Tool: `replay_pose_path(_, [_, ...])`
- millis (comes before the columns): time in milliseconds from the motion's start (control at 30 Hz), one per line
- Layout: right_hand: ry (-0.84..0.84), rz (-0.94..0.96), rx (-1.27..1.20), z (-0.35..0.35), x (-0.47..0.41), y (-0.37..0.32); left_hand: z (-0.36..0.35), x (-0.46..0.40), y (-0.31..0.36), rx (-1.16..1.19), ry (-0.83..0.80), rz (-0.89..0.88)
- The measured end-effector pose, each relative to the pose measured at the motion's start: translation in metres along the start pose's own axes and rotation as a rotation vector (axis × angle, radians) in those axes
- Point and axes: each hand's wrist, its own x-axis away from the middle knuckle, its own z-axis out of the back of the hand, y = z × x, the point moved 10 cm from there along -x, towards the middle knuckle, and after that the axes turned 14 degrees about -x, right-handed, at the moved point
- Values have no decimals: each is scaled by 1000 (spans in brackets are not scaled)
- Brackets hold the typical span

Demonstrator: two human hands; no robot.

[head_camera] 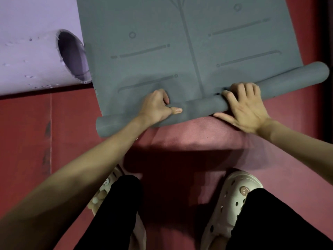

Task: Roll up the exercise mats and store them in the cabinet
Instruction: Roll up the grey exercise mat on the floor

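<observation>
Feet: two pale clogs planted on a pink mat that lies under the grey one, on the red floor.
Grey mat: spread flat, running away from the person; its near end is wound into a thin roll.
Roll axis: crosswise to the person, slanting, right end farther off than the left.
Left hand: on the roll left of centre, fingers curled over the top, thumb tucked against the near side.
Right hand: on the roll right of centre, fingers bent over it, thumb spread on the near side.
Coming move: likely pushing the roll forward over the flat part; the slant may need squaring.
Purple mat: already rolled, lying left, touching the grey mat's edge or just beside it.
</observation>
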Motion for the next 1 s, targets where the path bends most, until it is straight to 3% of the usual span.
replay_pose_path(67, [-36, 31, 32, -2, -7, 0, 5, 4, 0, -1, 64, -1])
replay_pose_path(200, [-98, 130, 55, -5, -23, 1, 18, 26, 10, -15, 353, -163])
replay_pose_path(333, [-177, 171, -74, -5, -45, 5, 20, 48, 32, -336, 594, -255])
replay_pose_path(433, [-265, 200, -122, -8, -57, 7, 11, 49, 32, -476, 567, -310])
replay_pose_path(567, [-234, 174, -129, -8, -61, 9, 15, 35, 33, -518, 546, -365])
replay_pose_path(700, [-58, 37, 56, 4, -60, 5, 24, 18, 31, -405, 416, -359])
replay_pose_path(767, [4, -68, 42, 2, -49, 2, 25, 2, 26, -370, 283, -309])
replay_pose_path(867, [4, -67, 13, -6, -35, -7, 24, -16, 19, -305, 162, -274])
replay_pose_path(1000, [-24, -25, 1, -3, -46, -3, 23, -9, 20, -240, 230, -280])
